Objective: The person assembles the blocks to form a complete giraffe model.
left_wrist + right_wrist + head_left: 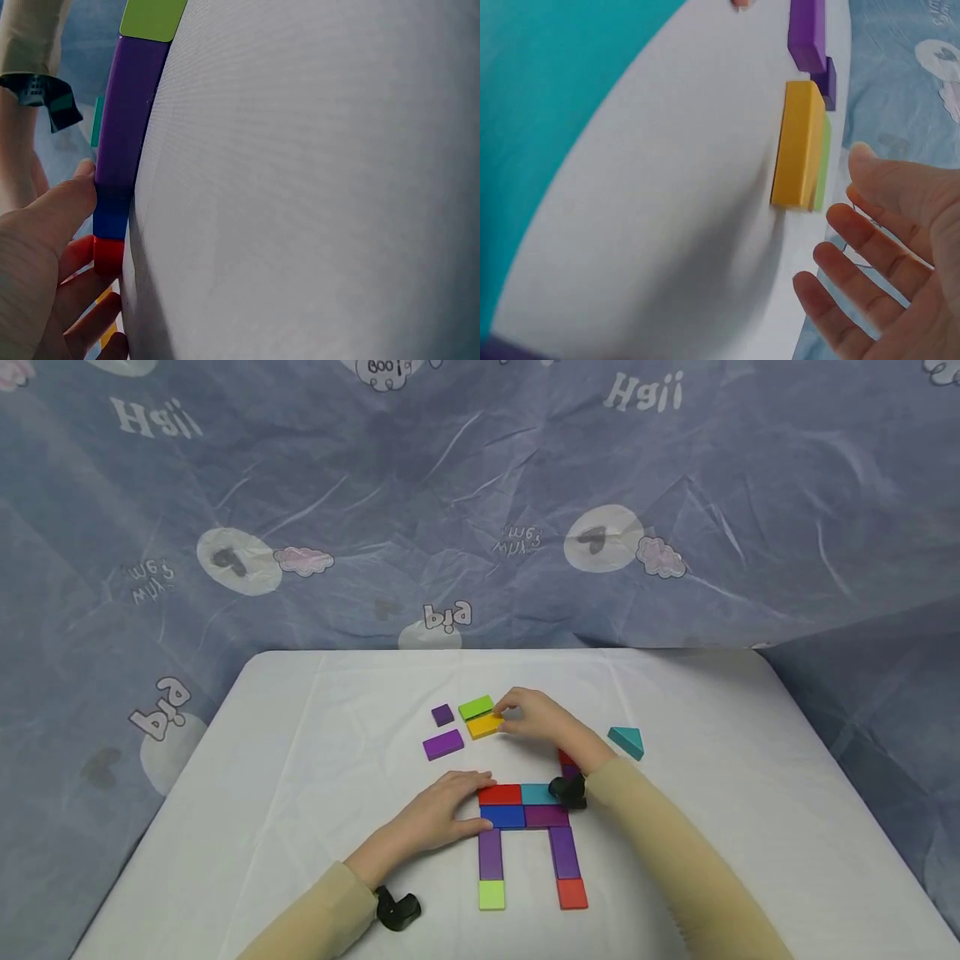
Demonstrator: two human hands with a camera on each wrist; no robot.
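Observation:
On the white table lies a flat figure of coloured blocks. My left hand (442,810) rests at its left side, fingers extended, with fingertips at the red block (500,794) and thumb at the blue block (502,816). A light blue block (535,794) and a maroon block (546,816) adjoin these. Two purple blocks (491,853) run down as legs, one ending in a light green block (491,895), the other in a red one. My right hand (536,714), fingers spread and loosely bent, is beside the yellow block (796,146), holding nothing. A lime green block (476,707) lies against the yellow one.
Left of the yellow block are a purple block (443,744) and a small dark purple block (442,715). A teal triangular block (627,740) lies right of my right forearm, which partly hides red and purple pieces. A printed blue cloth (480,527) hangs behind the table.

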